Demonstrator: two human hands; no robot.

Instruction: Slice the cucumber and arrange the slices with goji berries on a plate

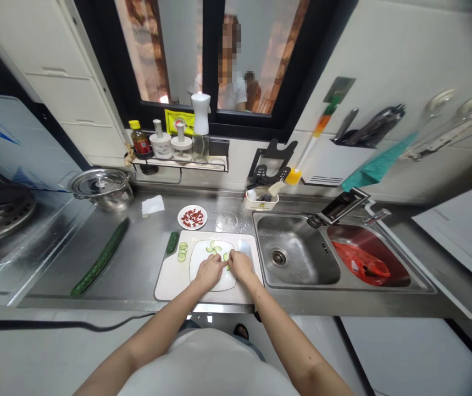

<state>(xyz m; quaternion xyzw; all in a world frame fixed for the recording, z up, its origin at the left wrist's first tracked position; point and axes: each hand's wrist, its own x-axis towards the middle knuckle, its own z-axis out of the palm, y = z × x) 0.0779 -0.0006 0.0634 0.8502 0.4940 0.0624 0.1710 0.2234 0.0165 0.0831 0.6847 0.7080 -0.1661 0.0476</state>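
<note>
Over the white plate [197,260], we curl our left hand [210,271] and right hand [241,264], hold unclear, the right nearer one cucumber slice [226,256], the fanned cucumber slices [217,248] just beyond the left.

No text can be read; printing on the yellow packet [173,119] and yellow-capped bottle [141,144] is too small.

Steel counter [142,264], across mid-frame.
Pot [114,195] and cucumber [101,261] at left; paper [152,205] left of centre; dish [180,216] near centre, board [172,283] below; caddy [261,205] right of centre.
</note>
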